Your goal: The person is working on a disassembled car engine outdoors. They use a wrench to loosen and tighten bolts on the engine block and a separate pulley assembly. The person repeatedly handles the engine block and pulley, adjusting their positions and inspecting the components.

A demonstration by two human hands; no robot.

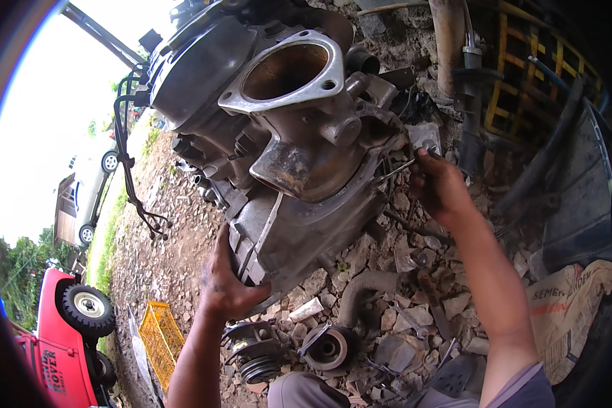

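A large, grimy engine block of cast metal is seen at the centre of the view, tilted, with an open triangular flanged port facing up and a rust-stained patch below it. The block is supported from beneath at its lower left edge by the left hand, whose fingers are curled against the casing and pressed to it; the hand is closed on the casing edge rather than spread. The right hand is placed at the right side of the block, closed around a thin metal tool whose tip is directed at the casing's right edge; the exact type of tool cannot be told. The ground below is covered with broken stones and rubble. Among the rubble, just below the block, a curved ribbed hose is noted, and near it a round pulley-like part and a second dark round component lie side by side, close to the left forearm. A yellow plastic crate is lying on the ground to the left, well apart from the block. A red vehicle with an exposed spare wheel is recorded at the lower left, and a white vehicle farther off. A printed sack is observed at the right, beside a dark tyre, with a yellow frame behind it.
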